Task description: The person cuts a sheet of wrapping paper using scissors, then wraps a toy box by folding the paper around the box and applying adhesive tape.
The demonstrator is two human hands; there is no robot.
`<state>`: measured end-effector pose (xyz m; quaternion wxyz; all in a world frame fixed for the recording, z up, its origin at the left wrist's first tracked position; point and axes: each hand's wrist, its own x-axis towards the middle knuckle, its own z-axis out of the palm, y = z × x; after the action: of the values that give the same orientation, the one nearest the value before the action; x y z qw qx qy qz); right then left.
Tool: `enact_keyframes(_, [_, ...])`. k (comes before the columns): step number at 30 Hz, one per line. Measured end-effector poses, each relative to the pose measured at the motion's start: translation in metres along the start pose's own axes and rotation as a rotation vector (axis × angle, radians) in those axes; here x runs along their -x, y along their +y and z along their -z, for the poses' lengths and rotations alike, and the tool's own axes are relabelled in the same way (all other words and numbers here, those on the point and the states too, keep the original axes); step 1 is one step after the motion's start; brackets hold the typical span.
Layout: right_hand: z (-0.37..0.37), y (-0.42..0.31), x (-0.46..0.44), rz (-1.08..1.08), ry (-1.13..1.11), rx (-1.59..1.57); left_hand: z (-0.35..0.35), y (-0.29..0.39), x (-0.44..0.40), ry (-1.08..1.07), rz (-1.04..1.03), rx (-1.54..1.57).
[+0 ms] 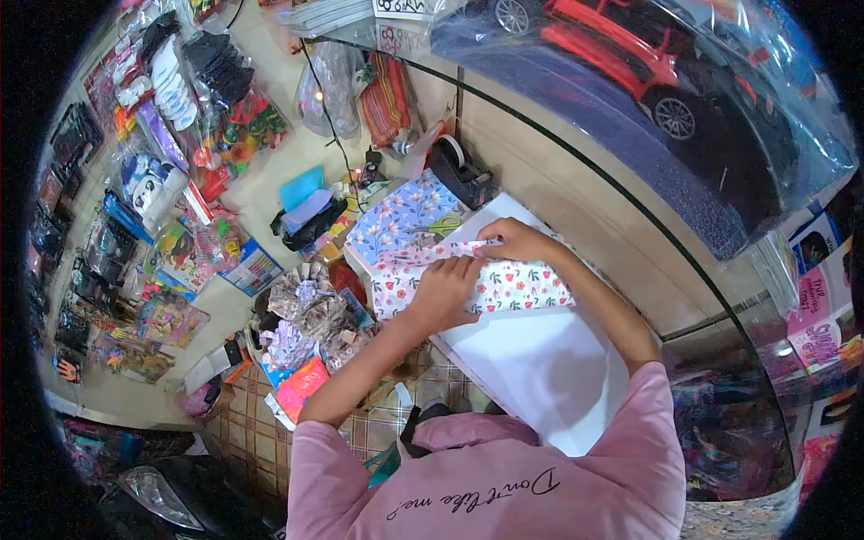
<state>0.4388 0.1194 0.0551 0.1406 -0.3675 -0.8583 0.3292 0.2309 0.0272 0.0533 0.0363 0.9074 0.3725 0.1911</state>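
A flat package in white wrapping paper with small red flowers (522, 286) lies across a white sheet (549, 360) on the counter. My left hand (445, 292) lies flat on the paper near its left half, fingers stretched out. With bent fingers, my right hand (517, 241) pinches the paper's far edge. Just beyond the package is a piece of blue floral paper (400, 216), with green-handled scissors (439, 226) resting on it. What the wrapping encloses is hidden.
A black tape dispenser (468, 175) stands behind the blue paper. Bunched patterned cloth pieces (310, 310) sit left of my left arm. A boxed red toy car (621, 54) rests on a glass shelf at upper right. Packaged goods (175, 90) hang on the left wall.
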Motion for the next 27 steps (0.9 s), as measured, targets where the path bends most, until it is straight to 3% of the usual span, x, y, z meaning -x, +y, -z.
enact_keyframes(2, [0.000,-0.028,0.016,-0.121,0.087,0.007,-0.005,0.004,0.009,0.096,-0.056,-0.056])
enact_keyframes(6, [-0.015,-0.046,0.033,-0.029,0.271,0.210,-0.031,0.004,0.026,0.194,-0.095,-0.117])
enact_keyframes(12, [-0.048,-0.029,0.048,0.121,0.411,0.154,-0.065,0.008,0.047,0.322,-0.144,-0.449])
enact_keyframes(20, [-0.064,-0.035,0.065,0.116,0.412,0.151,-0.028,0.005,0.047,0.226,-0.053,0.279])
enact_keyframes(23, [-0.066,-0.036,0.067,0.078,0.413,0.137,0.006,-0.004,0.023,0.372,-0.048,0.164])
enact_keyframes(25, [-0.064,-0.043,0.069,0.028,0.385,0.127,-0.002,-0.025,0.018,0.264,-0.132,0.182])
enact_keyframes(27, [-0.066,-0.039,0.067,0.126,0.438,0.123,-0.003,-0.032,0.013,0.140,-0.151,0.215])
